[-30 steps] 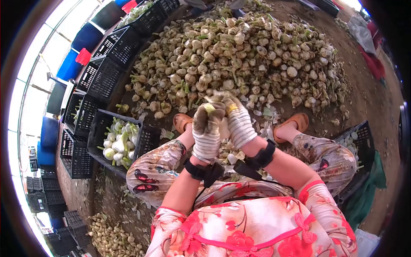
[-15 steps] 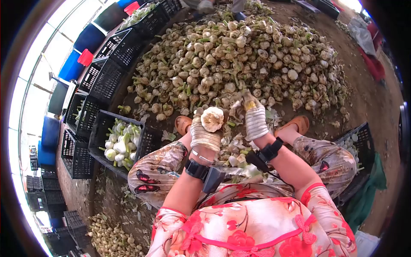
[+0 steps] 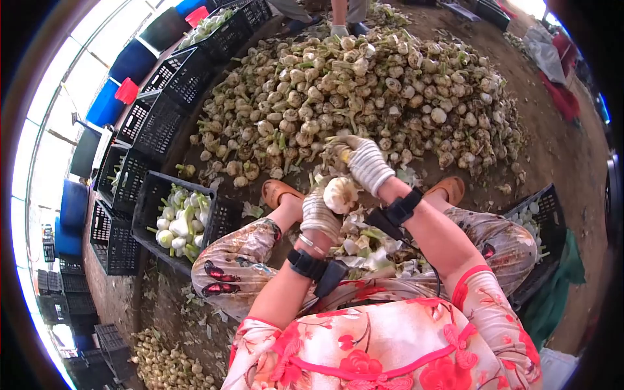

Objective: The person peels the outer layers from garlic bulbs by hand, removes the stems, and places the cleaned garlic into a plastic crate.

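My left hand (image 3: 318,213), in a pale knitted glove, is closed around a garlic bulb (image 3: 340,195) with a cleaned, whitish skin. The bulb faces up in front of my knees. My right hand (image 3: 365,162), gloved the same way, is just above and beyond the bulb with its fingers curled together. What those fingers hold, if anything, is too small to make out; a yellowish patch shows by them. Peeled skins and leaf scraps (image 3: 374,250) lie between my legs. A big heap of untrimmed garlic (image 3: 364,84) lies right beyond my hands.
On my left stands a black crate (image 3: 144,224) holding trimmed white garlic (image 3: 182,221); more black crates (image 3: 159,123) line that side. Another crate (image 3: 552,211) is at my right knee. A smaller garlic pile (image 3: 172,364) lies behind left. Beyond the heap a person's gloved hand (image 3: 339,30) reaches down.
My right hand has moved left, over toward the bulb. My left hand has shifted slightly right and down with the garlic bulb. The other person's hand has appeared beyond the heap.
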A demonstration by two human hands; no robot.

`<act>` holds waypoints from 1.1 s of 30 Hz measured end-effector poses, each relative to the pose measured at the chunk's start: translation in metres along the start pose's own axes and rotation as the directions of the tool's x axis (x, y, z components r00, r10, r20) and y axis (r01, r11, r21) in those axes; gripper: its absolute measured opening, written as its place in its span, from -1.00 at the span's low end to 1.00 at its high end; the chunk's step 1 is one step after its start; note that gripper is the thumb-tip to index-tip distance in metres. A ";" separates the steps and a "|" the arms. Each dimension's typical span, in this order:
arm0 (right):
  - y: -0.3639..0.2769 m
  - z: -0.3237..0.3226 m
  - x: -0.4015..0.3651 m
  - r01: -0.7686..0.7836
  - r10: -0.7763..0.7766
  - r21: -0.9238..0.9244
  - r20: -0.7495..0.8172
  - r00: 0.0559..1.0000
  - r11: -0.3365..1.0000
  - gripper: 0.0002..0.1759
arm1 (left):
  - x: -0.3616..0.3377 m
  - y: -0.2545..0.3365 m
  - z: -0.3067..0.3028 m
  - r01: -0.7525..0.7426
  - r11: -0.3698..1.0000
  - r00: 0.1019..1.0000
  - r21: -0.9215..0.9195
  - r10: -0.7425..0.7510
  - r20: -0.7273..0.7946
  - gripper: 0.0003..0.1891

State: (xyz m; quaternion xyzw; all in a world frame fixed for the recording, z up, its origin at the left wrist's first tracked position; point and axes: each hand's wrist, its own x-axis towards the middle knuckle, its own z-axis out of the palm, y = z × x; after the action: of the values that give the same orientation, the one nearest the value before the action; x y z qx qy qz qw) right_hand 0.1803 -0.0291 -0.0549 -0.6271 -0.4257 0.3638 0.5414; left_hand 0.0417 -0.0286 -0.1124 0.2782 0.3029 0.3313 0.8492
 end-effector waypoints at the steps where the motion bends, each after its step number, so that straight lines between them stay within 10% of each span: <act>1: -0.007 -0.008 -0.005 -0.057 0.061 0.114 -0.027 0.998 0.992 -0.75 | -0.005 0.013 0.008 0.096 0.957 0.993 -0.273 -0.111 -0.041 -0.76; 4: -0.038 -0.024 -0.015 -0.248 0.272 0.187 -0.112 0.956 0.950 -0.84 | 0.006 0.012 -0.015 -0.046 0.999 0.985 -0.002 0.045 0.164 -0.80; 6: -0.046 -0.012 -0.028 0.032 0.017 0.581 -0.078 0.997 0.813 -0.88 | -0.004 0.022 0.011 0.101 0.958 0.987 -0.269 -0.131 -0.098 -0.81; 7: -0.063 -0.004 -0.038 -0.082 0.110 0.771 0.016 0.994 0.631 -0.85 | -0.006 0.025 0.016 0.154 0.954 0.977 -0.259 -0.186 -0.107 -0.81; 9: -0.052 0.012 -0.049 0.203 -0.178 0.359 -0.101 0.979 0.911 -0.81 | 0.010 0.013 0.005 0.212 0.940 0.965 -0.267 -0.245 -0.096 -0.70; 11: -0.026 0.019 -0.046 0.473 -0.512 -0.246 -0.127 0.850 0.846 -0.81 | -0.012 0.032 0.044 0.159 0.911 0.957 -0.380 -0.237 -0.166 -0.68; 14: -0.019 0.019 -0.033 0.144 -0.010 0.602 -0.221 0.975 0.785 -0.77 | -0.025 0.036 0.046 0.120 0.915 0.985 -0.385 -0.157 -0.066 -0.63; 19: -0.009 0.018 -0.025 -0.010 0.150 0.434 -0.288 0.946 0.901 -0.70 | -0.032 0.042 0.047 -0.025 0.990 0.982 -0.136 -0.001 -0.189 -0.57; 23: -0.033 0.006 -0.030 -0.139 0.292 0.612 -0.156 0.944 0.779 -0.70 | -0.027 0.031 0.041 -0.321 0.926 0.911 0.197 0.359 -0.202 -0.76; 24: -0.013 0.010 -0.022 -0.112 0.271 0.863 -0.030 0.962 0.492 -0.75 | -0.025 0.026 0.040 -0.403 0.871 0.871 0.282 0.459 -0.175 -0.82; 25: -0.005 0.019 -0.024 0.066 0.077 0.597 -0.210 0.975 0.800 -0.76 | -0.019 0.014 0.027 -0.485 0.652 0.794 0.583 0.607 -0.018 -0.85; 26: -0.015 0.028 -0.031 0.240 -0.171 0.216 -0.295 0.940 0.946 -0.78 | -0.021 0.021 0.028 -0.355 0.764 0.886 0.539 0.459 -0.067 -0.88; 30: -0.015 0.020 -0.027 0.147 0.079 0.777 -0.245 0.966 0.613 -0.78 | -0.036 0.024 0.046 -0.369 0.862 0.882 0.347 0.442 -0.163 -0.80; 31: -0.024 0.014 -0.029 -0.064 0.239 0.505 -0.288 0.927 0.860 -0.79 | -0.035 0.023 0.043 -0.373 0.879 0.883 0.296 0.435 -0.179 -0.76; 33: -0.016 0.012 -0.028 0.033 0.092 0.345 -0.339 0.936 0.938 -0.81 | -0.030 0.022 0.040 -0.281 0.950 0.927 0.137 0.306 -0.216 -0.82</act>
State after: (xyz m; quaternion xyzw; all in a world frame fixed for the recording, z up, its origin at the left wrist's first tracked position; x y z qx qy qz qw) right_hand 0.1564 -0.0494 -0.0408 -0.5833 -0.2424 0.3239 0.7043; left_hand 0.0426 -0.0477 -0.0608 0.3231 0.3729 0.4691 0.7324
